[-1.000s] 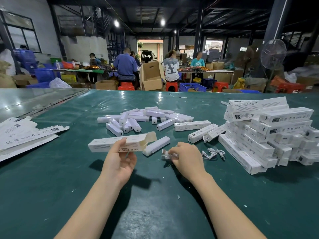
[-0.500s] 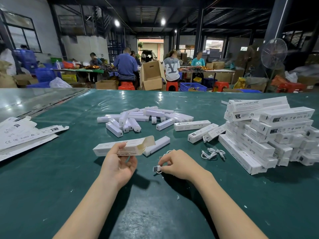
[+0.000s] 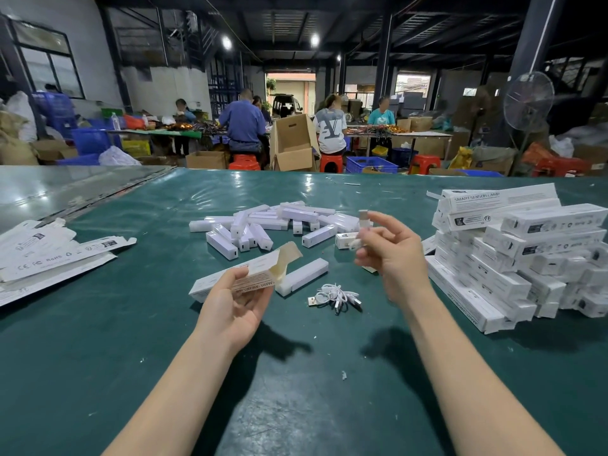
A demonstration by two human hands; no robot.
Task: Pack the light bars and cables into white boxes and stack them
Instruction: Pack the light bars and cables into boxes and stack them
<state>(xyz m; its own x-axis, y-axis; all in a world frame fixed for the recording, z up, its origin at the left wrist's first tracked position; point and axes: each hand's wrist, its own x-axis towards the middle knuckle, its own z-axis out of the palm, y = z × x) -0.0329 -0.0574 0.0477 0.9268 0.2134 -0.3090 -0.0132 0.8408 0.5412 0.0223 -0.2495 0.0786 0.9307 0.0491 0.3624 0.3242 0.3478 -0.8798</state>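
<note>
My left hand (image 3: 230,311) grips a long white box (image 3: 263,269) with its end flap open toward the right. Lifted above the table, my right hand (image 3: 394,258) pinches a coiled white cable (image 3: 363,218), whose plug end sticks up by my fingertips; it is blurred. One white light bar (image 3: 304,274) lies just right of the box's open end. Another bundled cable (image 3: 335,296) lies on the green table (image 3: 98,357) between my hands. A loose pile of light bars (image 3: 263,222) sits further back.
A tall stack of packed white boxes (image 3: 510,255) fills the right side of the table. Flat unfolded boxes (image 3: 49,255) lie at the left edge. Other people work at tables beyond the far edge.
My right hand picked a cable up off the table and rose up and to the right with it. The box in my left hand tilted its open end upward a little.
</note>
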